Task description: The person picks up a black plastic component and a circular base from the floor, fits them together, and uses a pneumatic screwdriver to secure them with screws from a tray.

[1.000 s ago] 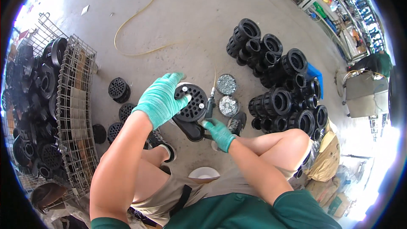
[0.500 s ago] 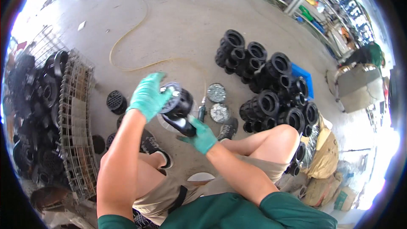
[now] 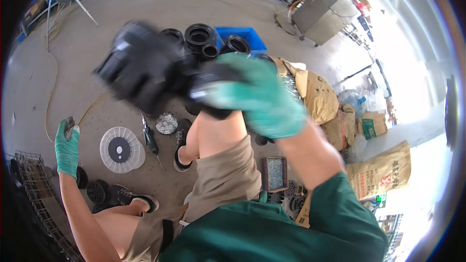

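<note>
My right hand [image 3: 262, 97], in a green glove, grips the narrow end of a black plastic pipe fitting [image 3: 143, 68]. The fitting is held up over my knee, its wide ribbed end toward the left, and motion blurs it. Lower at the left is my gloved left hand [image 3: 67, 148], raised, fingers up and apart, with nothing in it. Between my feet lies a round pale disc [image 3: 109, 150] with a dark centre. A powered screwdriver [image 3: 149, 138] rests beside it, next to a round container of small metal pieces [image 3: 166, 122].
Several black fittings [image 3: 199, 36] stand grouped ahead, near a blue crate [image 3: 257, 41]. Brown sacks [image 3: 315, 97] are at the right. A small tray of metal pieces [image 3: 275, 173] sits by my right thigh. A wire basket [image 3: 43, 194] stands lower left. Further off, a person works by a metal cart [image 3: 320, 17].
My view has turned right. The right hand has carried the fitting up and rightward, away from above the disc. My left hand has let go of the fitting and now is apart from it.
</note>
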Tool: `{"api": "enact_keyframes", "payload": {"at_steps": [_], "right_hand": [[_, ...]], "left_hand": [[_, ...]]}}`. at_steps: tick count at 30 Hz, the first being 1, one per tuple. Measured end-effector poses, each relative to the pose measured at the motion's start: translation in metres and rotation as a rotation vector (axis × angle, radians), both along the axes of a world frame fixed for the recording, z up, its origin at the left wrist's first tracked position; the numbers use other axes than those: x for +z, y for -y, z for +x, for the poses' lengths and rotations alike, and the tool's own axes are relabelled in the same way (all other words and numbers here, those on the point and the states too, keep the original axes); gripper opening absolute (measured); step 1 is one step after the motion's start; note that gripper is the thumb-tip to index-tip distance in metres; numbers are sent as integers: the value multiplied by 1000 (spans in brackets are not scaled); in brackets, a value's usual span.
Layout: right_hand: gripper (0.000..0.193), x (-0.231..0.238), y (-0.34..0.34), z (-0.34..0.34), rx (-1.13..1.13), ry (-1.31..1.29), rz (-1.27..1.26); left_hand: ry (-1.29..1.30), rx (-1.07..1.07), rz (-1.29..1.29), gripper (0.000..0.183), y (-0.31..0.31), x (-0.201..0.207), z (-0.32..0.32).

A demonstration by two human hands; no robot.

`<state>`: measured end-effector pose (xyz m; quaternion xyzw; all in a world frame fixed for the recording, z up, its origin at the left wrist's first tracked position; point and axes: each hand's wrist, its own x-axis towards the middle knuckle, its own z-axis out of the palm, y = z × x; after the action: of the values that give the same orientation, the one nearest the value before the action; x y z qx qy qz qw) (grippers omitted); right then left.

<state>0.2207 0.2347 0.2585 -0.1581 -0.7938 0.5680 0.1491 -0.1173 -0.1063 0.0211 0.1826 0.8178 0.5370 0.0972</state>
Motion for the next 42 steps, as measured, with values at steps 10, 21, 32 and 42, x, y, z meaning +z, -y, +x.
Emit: {"api": "enact_keyframes", "payload": {"at_steps": [10, 21, 32, 42], "right_hand": [[31, -21, -121, 218, -725, 146, 19], [34, -218, -243, 285, -967, 470, 562], [36, -306, -178, 271, -1069, 480, 770], [36, -308, -158, 274, -1048, 412, 855]], "left_hand": [[64, -141, 5, 45, -7, 7, 37], [172, 20, -76, 38, 28, 7, 28], [189, -52, -146, 43, 22, -16, 37], [205, -128, -169, 43, 16, -24, 31]]}}
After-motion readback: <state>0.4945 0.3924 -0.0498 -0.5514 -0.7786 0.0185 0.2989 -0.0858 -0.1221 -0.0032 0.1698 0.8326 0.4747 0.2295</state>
